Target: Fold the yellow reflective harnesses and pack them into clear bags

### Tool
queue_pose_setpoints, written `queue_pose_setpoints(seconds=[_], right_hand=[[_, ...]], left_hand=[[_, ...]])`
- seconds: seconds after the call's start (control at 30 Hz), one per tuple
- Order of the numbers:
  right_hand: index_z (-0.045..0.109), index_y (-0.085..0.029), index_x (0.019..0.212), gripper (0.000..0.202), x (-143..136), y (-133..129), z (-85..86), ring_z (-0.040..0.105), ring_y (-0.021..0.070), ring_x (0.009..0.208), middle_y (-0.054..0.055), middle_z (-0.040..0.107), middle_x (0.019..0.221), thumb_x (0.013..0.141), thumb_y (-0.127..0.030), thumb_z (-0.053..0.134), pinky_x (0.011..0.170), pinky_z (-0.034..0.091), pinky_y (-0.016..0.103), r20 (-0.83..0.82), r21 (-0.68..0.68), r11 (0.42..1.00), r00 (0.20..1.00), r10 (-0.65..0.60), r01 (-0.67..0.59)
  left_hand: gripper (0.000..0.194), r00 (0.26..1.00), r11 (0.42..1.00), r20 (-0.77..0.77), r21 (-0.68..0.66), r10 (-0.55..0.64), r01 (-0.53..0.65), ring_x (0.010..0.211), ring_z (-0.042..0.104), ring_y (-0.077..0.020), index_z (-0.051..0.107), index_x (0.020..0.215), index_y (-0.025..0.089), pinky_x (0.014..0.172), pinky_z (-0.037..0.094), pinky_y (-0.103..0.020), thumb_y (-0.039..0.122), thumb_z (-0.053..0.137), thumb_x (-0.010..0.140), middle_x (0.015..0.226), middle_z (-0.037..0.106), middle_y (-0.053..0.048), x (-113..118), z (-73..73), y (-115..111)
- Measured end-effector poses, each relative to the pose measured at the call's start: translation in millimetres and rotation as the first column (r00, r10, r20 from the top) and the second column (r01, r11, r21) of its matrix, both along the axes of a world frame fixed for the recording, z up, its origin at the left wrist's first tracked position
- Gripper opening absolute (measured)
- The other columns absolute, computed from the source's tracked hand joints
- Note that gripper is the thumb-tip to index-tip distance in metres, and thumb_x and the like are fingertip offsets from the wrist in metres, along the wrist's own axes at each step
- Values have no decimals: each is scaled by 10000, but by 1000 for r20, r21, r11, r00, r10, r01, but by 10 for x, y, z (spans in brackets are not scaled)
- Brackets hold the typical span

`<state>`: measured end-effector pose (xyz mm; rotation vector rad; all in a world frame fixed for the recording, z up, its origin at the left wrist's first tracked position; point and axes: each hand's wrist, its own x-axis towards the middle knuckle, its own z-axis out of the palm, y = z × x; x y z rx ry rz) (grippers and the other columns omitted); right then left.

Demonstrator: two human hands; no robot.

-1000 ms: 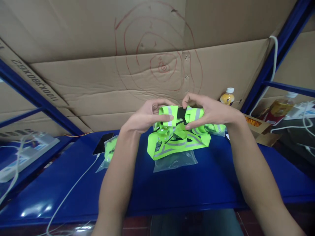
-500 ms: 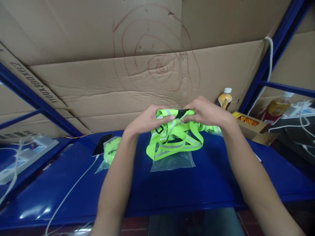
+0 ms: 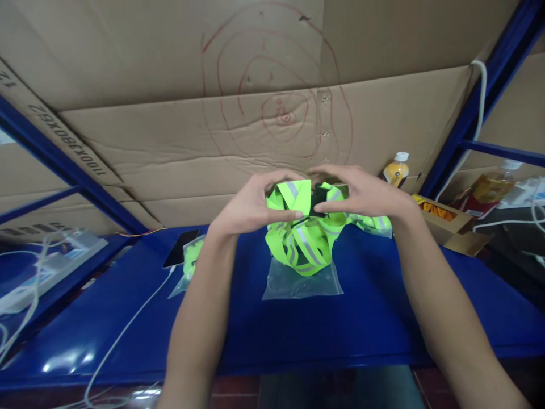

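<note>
A bundled reflective safety vest [image 3: 304, 241], made of neon green straps with silver stripes, is held between both hands above the blue shelf. My left hand [image 3: 249, 207] is closed around its left side, thumb along the front of a folded strap. On the other side my right hand [image 3: 364, 193] grips the bundle, its thumb by a black part [image 3: 317, 199] of the vest. Fingers behind the straps are partly hidden. Below and partly behind the bundle, a clear plastic bag [image 3: 302, 287] lies flat on the shelf.
Bagged neon straps lie left [image 3: 192, 258] and right [image 3: 374, 223]. A black phone [image 3: 181, 248] with a white cable sits at left. Toward the right stand a drink bottle [image 3: 397, 170] and an open cardboard box [image 3: 455, 227]. Cardboard [image 3: 170, 153] closes off the back.
The straps that hung in loose, wide loops are gathered into a rounder, more compact bundle. Both hands still hold it, and the view has shifted slightly.
</note>
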<state>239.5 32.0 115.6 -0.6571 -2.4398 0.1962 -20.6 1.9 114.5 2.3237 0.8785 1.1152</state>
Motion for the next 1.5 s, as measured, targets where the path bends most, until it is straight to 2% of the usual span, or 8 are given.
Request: queue_pose_setpoints(seconds=[0.17, 0.4, 0.67, 0.83, 1.0, 1.23, 1.4, 1.5], right_hand=[[767, -164, 893, 341, 122, 68, 11, 550, 143, 645, -12, 666, 682, 1010, -472, 681, 676, 382, 285, 94, -112, 994, 996, 0, 11], [819, -204, 1202, 327, -130, 28, -101, 729, 284, 1025, 109, 810, 1126, 972, -163, 591, 888, 471, 364, -88, 239, 948, 977, -192, 208], [610, -247, 1543, 676, -37, -41, -31, 675, 322, 1274, 126, 693, 1485, 924, -445, 796, 1062, 505, 433, 38, 98, 995, 999, -18, 14], [780, -180, 1007, 220, -7, -7, -27, 720, 256, 898, 89, 799, 949, 1023, -367, 667, 811, 459, 332, 164, 94, 992, 982, -96, 81], [788, -191, 1139, 262, -102, 17, -68, 718, 266, 1015, 94, 800, 1096, 968, -134, 598, 856, 437, 334, -1, 259, 955, 989, -151, 146], [676, -227, 1470, 563, -209, 77, -161, 634, 344, 1306, 128, 700, 1437, 929, -104, 580, 1092, 474, 462, -50, 335, 926, 985, -165, 173], [555, -223, 1576, 727, -147, 120, -175, 621, 355, 1343, 150, 652, 1513, 918, -434, 782, 1110, 490, 482, -9, 189, 982, 1000, -14, 15], [728, -196, 1297, 428, -46, 167, -155, 703, 287, 1062, 99, 789, 1154, 978, -481, 737, 928, 513, 381, 52, 74, 997, 999, -15, 11]], left_hand=[[471, 996, 999, -86, 22, 39, -37, 1030, 727, -251, 789, 1192, 194, 905, 546, -324, 445, 912, 814, 1146, 807, -64, 78, -47, 2], [560, 988, 913, 128, -408, 84, -25, 612, 618, -174, 774, 813, 154, 574, 458, -287, 708, 743, 884, 730, 718, -57, 7, -117, 156], [302, 987, 980, -103, 172, 121, -102, 1000, 724, -238, 767, 1072, 190, 959, 543, -348, 373, 851, 846, 1097, 810, -63, -2, -13, 28], [194, 985, 931, -96, 349, 144, -102, 1244, 714, -311, 778, 1037, 214, 1118, 512, -427, 372, 782, 925, 1101, 816, -69, 129, -37, -3], [632, 975, 956, -79, 224, 209, -187, 1286, 693, -354, 727, 1344, 191, 1135, 512, -463, 627, 788, 890, 1328, 774, -133, 47, -133, 179], [585, 956, 948, 280, -317, 86, 7, 809, 719, -232, 758, 1056, 158, 706, 568, -324, 653, 887, 772, 962, 774, -87, 53, -189, 237], [499, 991, 996, 99, -41, 85, -82, 919, 691, -230, 757, 1041, 189, 808, 540, -317, 490, 974, 708, 1017, 766, -62, 7, -125, 176], [439, 998, 997, -24, 56, 59, -58, 1040, 698, -260, 776, 1105, 204, 920, 532, -345, 488, 912, 800, 1122, 783, -79, 35, -122, 158]])
